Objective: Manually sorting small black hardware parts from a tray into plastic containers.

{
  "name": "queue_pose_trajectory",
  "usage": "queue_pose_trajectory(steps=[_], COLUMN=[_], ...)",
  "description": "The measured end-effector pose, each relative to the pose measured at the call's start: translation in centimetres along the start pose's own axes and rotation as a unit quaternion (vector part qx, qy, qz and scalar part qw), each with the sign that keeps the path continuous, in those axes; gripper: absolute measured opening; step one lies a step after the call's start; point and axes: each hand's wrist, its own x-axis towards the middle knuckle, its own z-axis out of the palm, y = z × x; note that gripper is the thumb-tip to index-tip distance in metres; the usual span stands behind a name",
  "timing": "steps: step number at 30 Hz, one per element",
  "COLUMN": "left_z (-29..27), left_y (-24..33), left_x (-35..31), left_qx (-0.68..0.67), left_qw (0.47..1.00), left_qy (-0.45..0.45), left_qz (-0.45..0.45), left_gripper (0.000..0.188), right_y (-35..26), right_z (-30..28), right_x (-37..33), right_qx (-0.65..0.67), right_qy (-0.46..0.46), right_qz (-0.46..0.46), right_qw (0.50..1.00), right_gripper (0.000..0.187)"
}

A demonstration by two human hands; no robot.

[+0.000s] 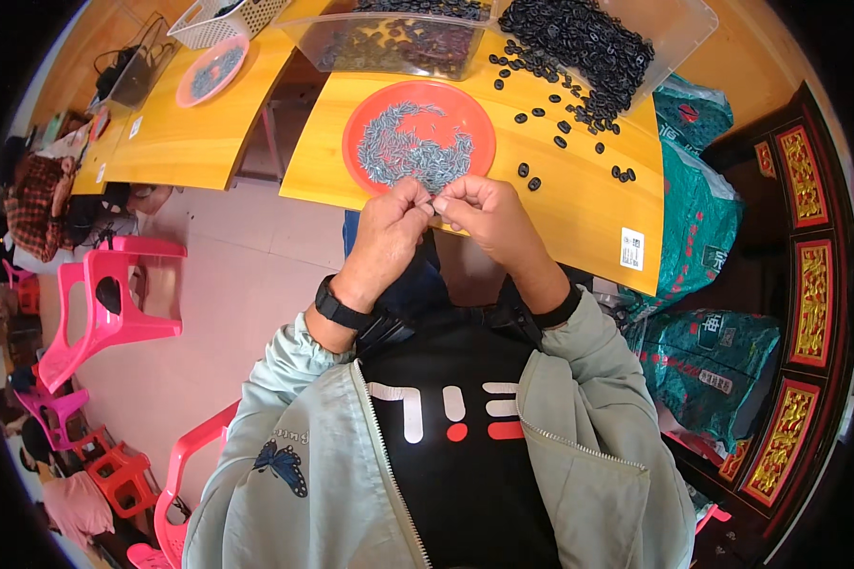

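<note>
My left hand and my right hand meet at the near rim of a round red plate. Thumbs and fingertips of both are pinched together around something small and dark, too small to name. Many small grey metal pins, perhaps screws, lie spread over the plate. Right of the plate, loose black oval pieces with holes are scattered on the yellow table. More of these black pieces spill out of a clear plastic bin tipped toward me.
Another clear bin with dark pieces stands behind the plate. On a second table at left are a pink plate of grey pins and a white basket. Green sacks line the right side. Pink chairs and other people are at left.
</note>
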Motion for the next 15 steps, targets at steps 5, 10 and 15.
queue_pose_trajectory(steps=[5, 10, 15], left_z=[0.0, -0.4, -0.4], left_y=[0.0, 0.1, 0.0], left_x=[0.0, 0.2, 0.3], left_qx=[-0.021, -0.115, -0.121], left_qw=[0.999, 0.987, 0.989], left_qy=[-0.023, -0.074, -0.048], left_qz=[-0.02, -0.08, -0.068], left_gripper=[0.01, 0.011, 0.011], right_y=[-0.3, -0.7, -0.7], right_z=[0.1, 0.0, -0.9], right_x=[-0.5, -0.8, -0.9], right_qx=[-0.121, -0.121, -0.112], right_qy=[0.026, 0.021, 0.023], right_qz=[-0.059, -0.07, -0.081], right_qw=[0.991, 0.99, 0.99], right_gripper=[0.011, 0.011, 0.013])
